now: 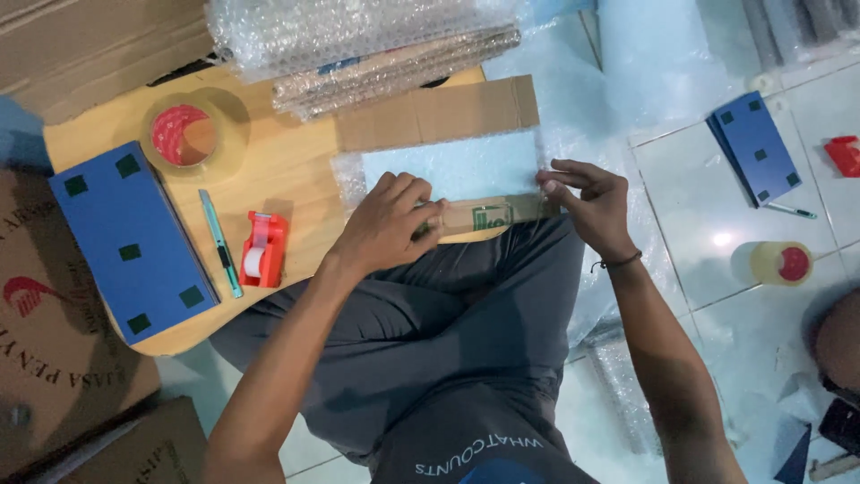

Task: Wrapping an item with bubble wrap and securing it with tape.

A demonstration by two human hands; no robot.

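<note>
I see the parcel — pale blue, in bubble wrap — lying on the wooden board at twelve o'clock from my lap. A strip of brown tape already runs along its near edge. My left hand presses flat on the strip, fingers curled; my right hand pinches its three o'clock end. By my judgement the far cardboard flap is yet untaped.

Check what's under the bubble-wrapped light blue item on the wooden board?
The bubble-wrapped item lies on a flat cardboard piece, which sticks out above it, on the wooden board. The left hand and right hand press brown tape along its near edge. How far the cardboard extends beneath is hidden.
</note>
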